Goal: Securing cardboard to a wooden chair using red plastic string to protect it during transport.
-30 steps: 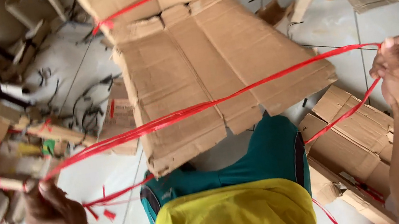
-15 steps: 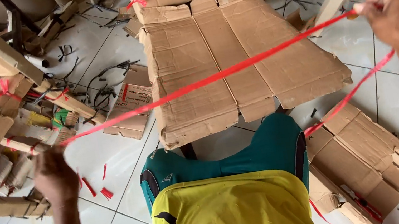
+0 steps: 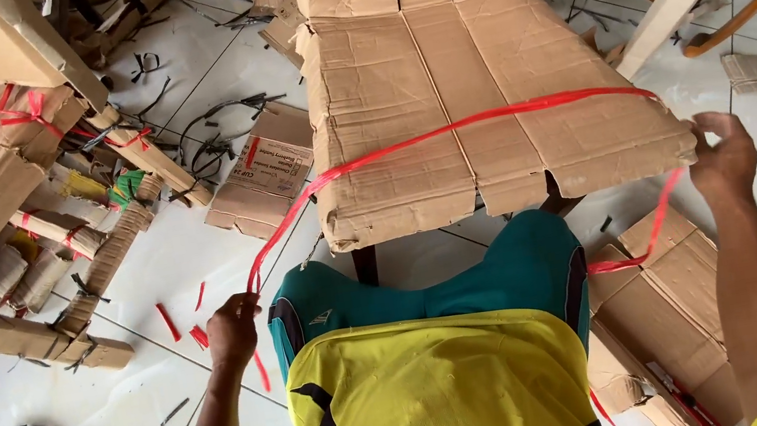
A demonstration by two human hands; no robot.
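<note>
Across cardboard stack [image 3: 494,113] | red strap [image 3: 447,131] pinched, seemingly, by left hand [image 3: 233,332] | right hand [image 3: 722,158]

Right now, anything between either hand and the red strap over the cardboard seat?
Nothing visible. The left hand already pinches the red strap at the front left of the cardboard-wrapped seat. The right hand holds it at the right front corner. The strap lies bare across the top.

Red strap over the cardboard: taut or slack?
Taut. The red strap runs straight across the cardboard, from the left hand to the right hand.
</note>
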